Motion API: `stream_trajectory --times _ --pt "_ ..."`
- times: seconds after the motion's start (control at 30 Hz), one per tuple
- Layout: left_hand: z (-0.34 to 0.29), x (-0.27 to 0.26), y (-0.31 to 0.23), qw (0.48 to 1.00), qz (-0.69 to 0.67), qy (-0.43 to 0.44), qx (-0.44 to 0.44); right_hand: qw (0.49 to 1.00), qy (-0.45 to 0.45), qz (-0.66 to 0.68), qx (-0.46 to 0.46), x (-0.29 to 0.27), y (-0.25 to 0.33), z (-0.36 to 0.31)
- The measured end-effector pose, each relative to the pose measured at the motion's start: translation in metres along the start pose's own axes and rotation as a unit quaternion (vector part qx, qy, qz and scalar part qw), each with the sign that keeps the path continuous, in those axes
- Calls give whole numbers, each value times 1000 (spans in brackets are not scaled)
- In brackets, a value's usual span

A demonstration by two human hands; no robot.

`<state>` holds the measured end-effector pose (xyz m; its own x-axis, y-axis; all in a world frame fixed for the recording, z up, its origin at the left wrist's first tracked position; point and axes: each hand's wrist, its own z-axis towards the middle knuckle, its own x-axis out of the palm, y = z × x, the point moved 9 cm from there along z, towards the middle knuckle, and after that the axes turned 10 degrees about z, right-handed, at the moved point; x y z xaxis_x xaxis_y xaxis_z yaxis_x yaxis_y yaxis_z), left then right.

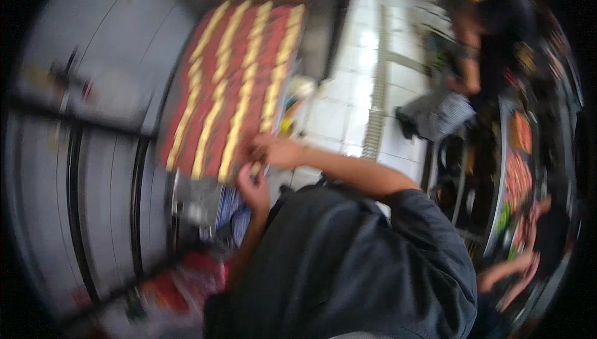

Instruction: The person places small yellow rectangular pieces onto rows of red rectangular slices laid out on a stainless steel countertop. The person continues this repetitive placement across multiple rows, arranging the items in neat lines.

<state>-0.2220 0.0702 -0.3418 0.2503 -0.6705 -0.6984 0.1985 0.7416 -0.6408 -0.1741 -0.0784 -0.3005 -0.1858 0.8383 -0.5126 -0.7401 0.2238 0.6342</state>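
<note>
A broad red layer (205, 84), looking like raw meat, lies on a flat surface before me. Several long yellow strips (249, 71) run along it in uneven rows, apart from one another. Both my hands meet at its near right corner. My left hand (251, 190) is raised from below with its fingers bent and pinched around something small. Reaching across from the right, my right hand (280, 151) has its fingers curled over the left fingertips. Motion blur and the fingers hide what lies between them.
Blue-striped cloth (231, 211) and red plastic bags (186, 286) lie below the surface. Black bars (74, 190) stand at left. White floor tiles (354, 78) stretch to the right. A person (497, 34) holds grey cloth (438, 112); another person's hands (525, 264) work near orange-pink pieces (517, 177).
</note>
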Motion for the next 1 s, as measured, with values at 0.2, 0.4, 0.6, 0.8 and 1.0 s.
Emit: stream_trajectory --times 0.2,0.4,0.6,0.8,1.0 --pt "-4 1 -20 999 42 -3 6 964 243 -100 30 -5 3 6" --pt "7 -6 -48 993 109 -18 36 963 258 -75 26 3 -6 24" --pt "23 -8 -49 987 131 -50 76 974 219 -35 54 -14 -10 43" --pt "17 -4 -39 987 150 -49 42 957 281 -51 52 -1 -13 36" --pt "22 -14 -48 985 160 -53 32 966 259 -2 25 3 -16 46"
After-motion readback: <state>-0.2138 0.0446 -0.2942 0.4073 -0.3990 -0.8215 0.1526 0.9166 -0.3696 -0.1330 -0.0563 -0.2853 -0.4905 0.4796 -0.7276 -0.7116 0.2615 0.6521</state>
